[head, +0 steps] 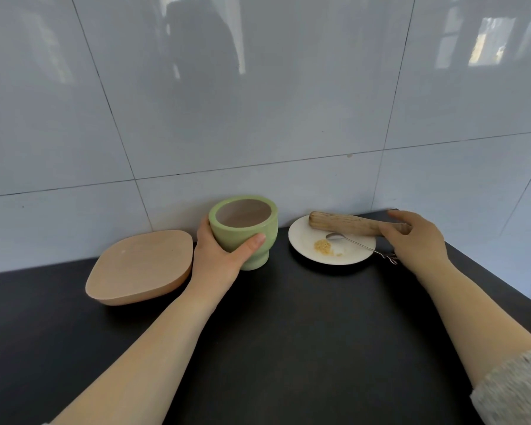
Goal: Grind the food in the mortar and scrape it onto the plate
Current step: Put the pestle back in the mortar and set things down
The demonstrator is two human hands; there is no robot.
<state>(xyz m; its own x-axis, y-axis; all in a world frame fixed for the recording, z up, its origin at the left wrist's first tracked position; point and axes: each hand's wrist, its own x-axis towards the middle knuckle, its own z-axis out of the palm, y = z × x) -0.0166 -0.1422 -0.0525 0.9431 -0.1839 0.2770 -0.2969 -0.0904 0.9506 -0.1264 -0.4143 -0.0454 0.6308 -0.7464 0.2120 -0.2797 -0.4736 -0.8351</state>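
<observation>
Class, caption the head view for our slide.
Left hand grips green mortar; right hand holds wooden pestle over white plate.

Soft daylight, glossy wall tiles (258,102) glare, perhaps window; edges warped.

Bowl (140,268) left of mortar (245,230); plate (331,245) right, bearing pestle (350,223) and spoon (354,243).

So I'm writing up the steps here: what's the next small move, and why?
Probably lift the wooden pestle off the white plate. The right hand grips its handle, the left hand holds the green mortar, and the food still sits on the plate.
</observation>
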